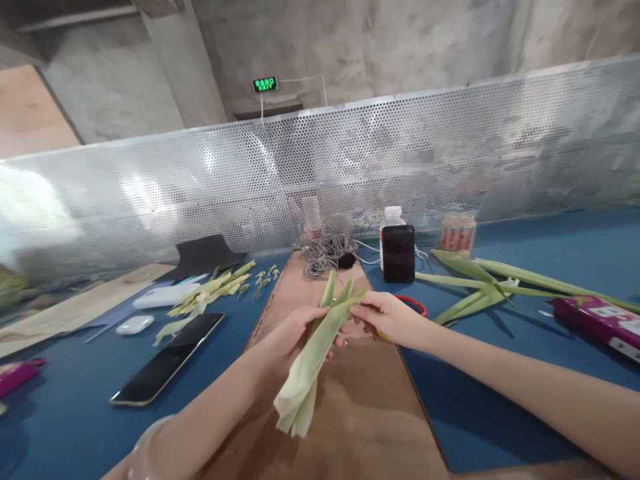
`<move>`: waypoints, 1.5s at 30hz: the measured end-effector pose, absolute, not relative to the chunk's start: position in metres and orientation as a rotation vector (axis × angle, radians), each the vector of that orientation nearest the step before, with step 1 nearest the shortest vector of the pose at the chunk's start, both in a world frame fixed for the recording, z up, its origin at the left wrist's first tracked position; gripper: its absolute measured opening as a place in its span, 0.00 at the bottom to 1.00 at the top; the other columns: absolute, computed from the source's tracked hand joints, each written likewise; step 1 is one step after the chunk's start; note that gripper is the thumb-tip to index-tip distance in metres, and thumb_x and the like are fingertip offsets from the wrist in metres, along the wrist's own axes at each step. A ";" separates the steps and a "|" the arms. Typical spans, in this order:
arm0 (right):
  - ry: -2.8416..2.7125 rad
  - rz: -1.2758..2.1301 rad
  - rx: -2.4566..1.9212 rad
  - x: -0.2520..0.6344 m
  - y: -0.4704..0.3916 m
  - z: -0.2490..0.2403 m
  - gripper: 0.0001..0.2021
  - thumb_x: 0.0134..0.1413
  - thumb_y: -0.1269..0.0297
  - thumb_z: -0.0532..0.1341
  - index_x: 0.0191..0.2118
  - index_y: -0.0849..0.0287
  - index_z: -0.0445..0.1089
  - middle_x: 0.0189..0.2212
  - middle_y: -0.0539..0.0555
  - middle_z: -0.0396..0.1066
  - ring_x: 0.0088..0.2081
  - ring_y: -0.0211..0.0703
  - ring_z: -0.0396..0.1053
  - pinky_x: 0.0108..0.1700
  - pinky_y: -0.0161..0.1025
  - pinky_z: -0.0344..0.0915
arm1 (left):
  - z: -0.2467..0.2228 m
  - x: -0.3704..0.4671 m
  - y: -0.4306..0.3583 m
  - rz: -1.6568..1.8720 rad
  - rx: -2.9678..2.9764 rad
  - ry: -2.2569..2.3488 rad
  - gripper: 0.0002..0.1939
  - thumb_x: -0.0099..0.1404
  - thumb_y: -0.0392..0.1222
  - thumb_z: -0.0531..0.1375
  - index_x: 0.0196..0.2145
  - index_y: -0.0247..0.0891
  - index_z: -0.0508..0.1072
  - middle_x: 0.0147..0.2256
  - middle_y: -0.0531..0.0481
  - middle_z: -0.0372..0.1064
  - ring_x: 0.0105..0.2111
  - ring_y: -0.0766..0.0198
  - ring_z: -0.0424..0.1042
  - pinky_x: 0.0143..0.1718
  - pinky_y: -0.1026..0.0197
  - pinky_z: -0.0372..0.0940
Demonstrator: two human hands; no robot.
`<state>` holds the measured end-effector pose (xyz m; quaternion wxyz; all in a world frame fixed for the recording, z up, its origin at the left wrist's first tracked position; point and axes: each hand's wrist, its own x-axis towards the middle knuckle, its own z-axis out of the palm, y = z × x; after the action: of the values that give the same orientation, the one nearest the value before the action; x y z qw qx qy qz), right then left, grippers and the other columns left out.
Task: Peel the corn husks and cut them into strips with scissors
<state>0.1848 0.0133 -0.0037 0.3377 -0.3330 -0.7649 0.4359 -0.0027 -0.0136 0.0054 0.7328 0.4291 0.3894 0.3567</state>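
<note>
A bundle of pale green leaves (pixel 311 363) is held above the brown board (pixel 370 407), its wide whitish ends pointing down toward me. My left hand (pixel 300 328) is wrapped round the bundle from the left, partly hidden behind it. On the other side, my right hand (pixel 377 316) pinches the upper part of the leaves between thumb and fingers. Something yellow shows beneath my right hand, next to red loops (pixel 413 305) that look like a tool's handle; most of it is hidden.
Left on the blue table lie a phone (pixel 170 360), a white case (pixel 135 325) and leaf scraps (pixel 215 290). Grey cord (pixel 327 253), a black device (pixel 399 253), a bottle (pixel 393 215) and a jar (pixel 457 232) stand behind. Long leaves (pixel 470 303) and a purple packet (pixel 600 325) are right.
</note>
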 end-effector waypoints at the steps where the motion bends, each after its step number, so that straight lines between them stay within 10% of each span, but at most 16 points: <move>1: -1.986 1.141 -0.856 0.186 0.014 -0.003 0.12 0.52 0.57 0.53 0.26 0.60 0.62 0.21 0.46 0.59 0.18 0.30 0.58 0.19 0.30 0.59 | 0.005 -0.004 -0.012 0.766 0.908 0.869 0.13 0.59 0.42 0.51 0.34 0.30 0.70 0.26 0.45 0.70 0.22 0.66 0.69 0.22 0.65 0.63; 13: -1.773 1.675 -0.736 0.202 0.017 0.015 0.09 0.43 0.61 0.57 0.22 0.62 0.62 0.15 0.48 0.61 0.16 0.32 0.59 0.18 0.31 0.54 | 0.001 -0.004 -0.009 1.050 0.988 0.864 0.12 0.58 0.35 0.53 0.40 0.30 0.67 0.38 0.38 0.71 0.28 0.60 0.72 0.30 0.58 0.68; 20: -1.921 0.523 -1.155 0.193 0.008 0.018 0.10 0.46 0.58 0.58 0.33 0.59 0.63 0.18 0.46 0.59 0.19 0.33 0.57 0.21 0.32 0.53 | 0.003 0.003 -0.020 1.183 1.346 1.168 0.11 0.57 0.46 0.54 0.36 0.37 0.66 0.42 0.42 0.69 0.30 0.56 0.73 0.22 0.58 0.68; 31: -1.744 1.099 -0.806 0.166 -0.011 0.011 0.10 0.53 0.60 0.53 0.33 0.60 0.67 0.27 0.50 0.67 0.28 0.37 0.64 0.32 0.35 0.63 | 0.011 0.017 -0.042 1.163 1.998 1.155 0.13 0.60 0.42 0.52 0.41 0.39 0.71 0.37 0.48 0.71 0.37 0.59 0.69 0.41 0.61 0.62; 39: -1.409 1.462 -0.661 0.173 -0.001 0.012 0.07 0.44 0.63 0.63 0.32 0.60 0.69 0.25 0.49 0.66 0.24 0.32 0.59 0.26 0.33 0.56 | 0.011 0.021 -0.040 1.093 1.202 0.811 0.21 0.59 0.48 0.54 0.50 0.43 0.61 0.39 0.46 0.69 0.28 0.62 0.71 0.27 0.61 0.66; 45: -1.293 1.756 -0.519 0.172 -0.001 0.008 0.08 0.42 0.64 0.65 0.32 0.60 0.71 0.28 0.52 0.70 0.30 0.39 0.66 0.34 0.41 0.61 | 0.002 0.010 -0.025 0.970 1.219 0.782 0.15 0.56 0.46 0.59 0.39 0.36 0.67 0.31 0.49 0.66 0.23 0.71 0.65 0.21 0.69 0.59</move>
<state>0.1720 -0.0008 0.0076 0.4347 -0.2085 -0.5195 0.7055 0.0100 -0.0254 0.0021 0.6437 0.5351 0.3433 0.4260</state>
